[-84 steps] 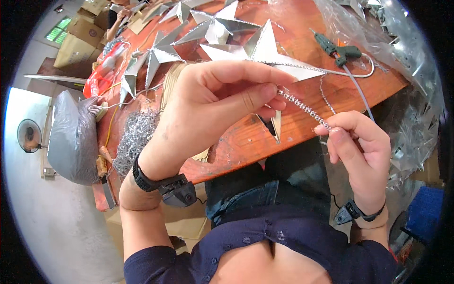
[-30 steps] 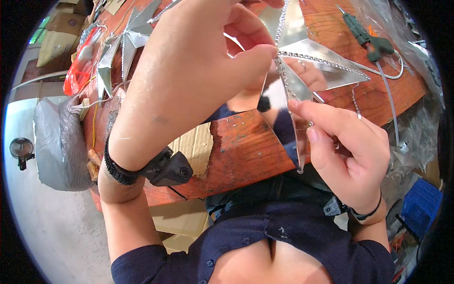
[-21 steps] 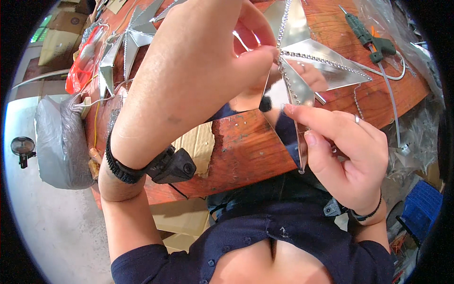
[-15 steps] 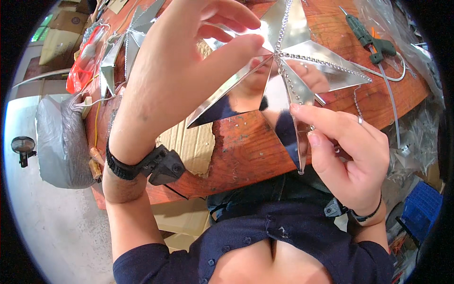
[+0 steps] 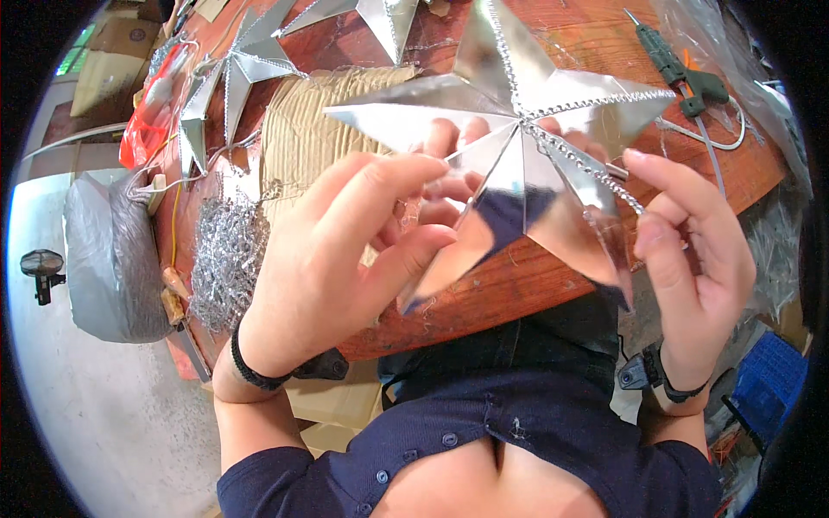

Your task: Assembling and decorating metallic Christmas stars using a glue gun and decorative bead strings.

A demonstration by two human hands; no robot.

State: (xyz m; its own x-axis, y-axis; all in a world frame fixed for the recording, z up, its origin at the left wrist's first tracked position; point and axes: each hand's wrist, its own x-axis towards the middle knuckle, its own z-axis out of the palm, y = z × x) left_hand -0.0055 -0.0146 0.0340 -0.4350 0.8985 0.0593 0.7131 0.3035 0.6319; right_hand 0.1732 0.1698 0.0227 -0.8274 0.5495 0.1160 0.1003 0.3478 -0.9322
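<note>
A shiny silver star point(image 5: 492, 164) with folded, mirror-like points is held above the wooden table. My left hand point(image 5: 337, 242) is closed at its lower left, with thumb and fingertips at the edges of a point. Rhinestone chain point(image 5: 596, 173) runs from the star's centre toward my right hand point(image 5: 695, 237). Its end is pinched at the thumb of that hand, whose index finger is raised. More chain lies along the upper and right ridges. The lower points show bare ridges and reflections of hands and clothing.
A green glue gun point(image 5: 669, 65) lies at the table's far right. Other silver stars point(image 5: 237, 65) rest at the far left. Corrugated cardboard point(image 5: 302, 129) and a heap of silver chain point(image 5: 229, 259) are left of the star. A grey plastic bag point(image 5: 117, 268) stands beyond the table edge.
The star has turned, and its lower points have shifted. My left hand has moved down to its lower left edge. My right hand has moved right and up, with the chain stretched toward it.
</note>
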